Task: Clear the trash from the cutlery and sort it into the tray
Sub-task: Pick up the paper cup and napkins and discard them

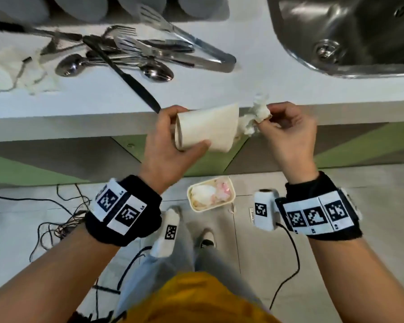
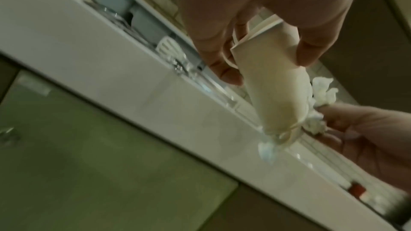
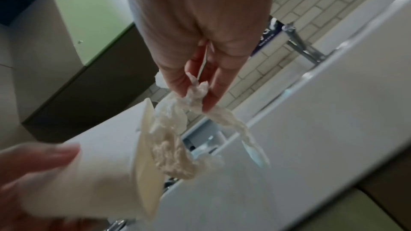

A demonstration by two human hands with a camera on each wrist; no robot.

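Paper trash in hand, cutlery still unsorted

Paper cup (image 1: 205, 129) lies on its side in the left hand (image 1: 170, 145), fingers wrapped round it just off the bench (image 1: 103, 99) edge. The right hand (image 1: 289, 134) pinches a crumpled tissue (image 1: 254, 115) at the cup's mouth, fingertips (image 3: 213, 92) together on it. A bin (image 1: 211, 193) on the floor below already holds some waste. Judging by this, trash clearing is partway: another tissue (image 1: 9, 73) sits on the bench beside the cutlery pile (image 1: 131, 54) of forks, spoons, a knife and tongs. None of it looks sorted; the grey tray (image 2: 124, 6) stands behind the pile, contents unclear
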